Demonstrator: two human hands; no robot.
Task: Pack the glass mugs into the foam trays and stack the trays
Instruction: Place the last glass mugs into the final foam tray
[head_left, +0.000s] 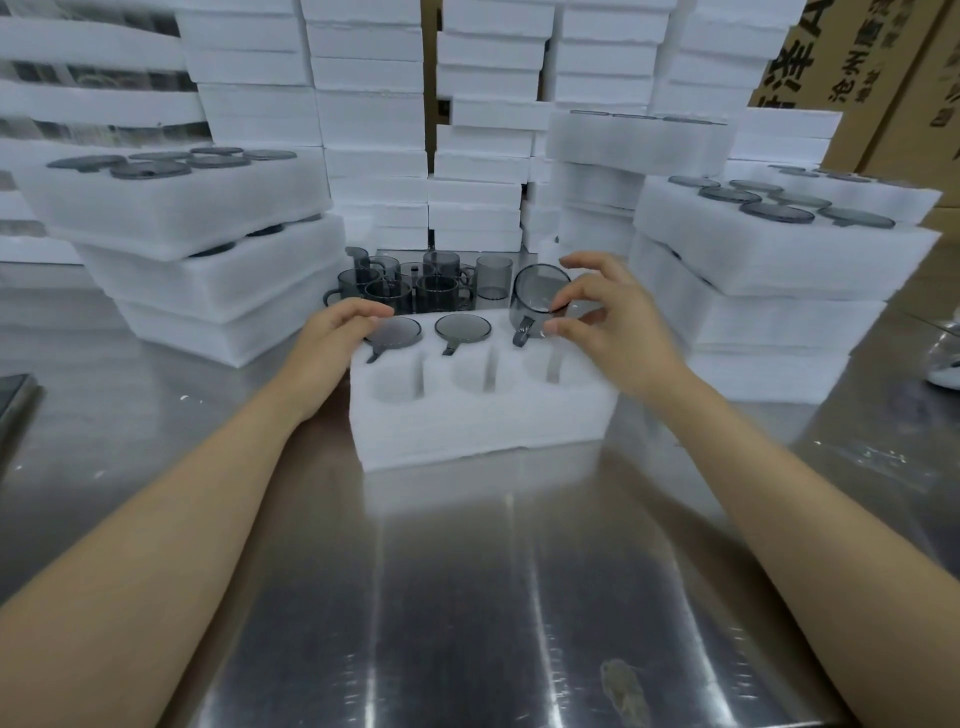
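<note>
Left hand (343, 325): fingers nearly straight, resting on seated mug (393, 332). Foam tray (467, 426): two mugs in.
Right hand (608, 312): fingertips pinch tilted mug (537, 299) over far-right pocket. Risk: handle misses slot, mug jams.

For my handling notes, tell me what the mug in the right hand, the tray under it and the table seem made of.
The mug in the right hand: smoky grey glass, glossy and see-through. The tray: white foam, matte, rough at the cut edges. The table: probably stainless steel, brushed, with streaky reflections.
</note>
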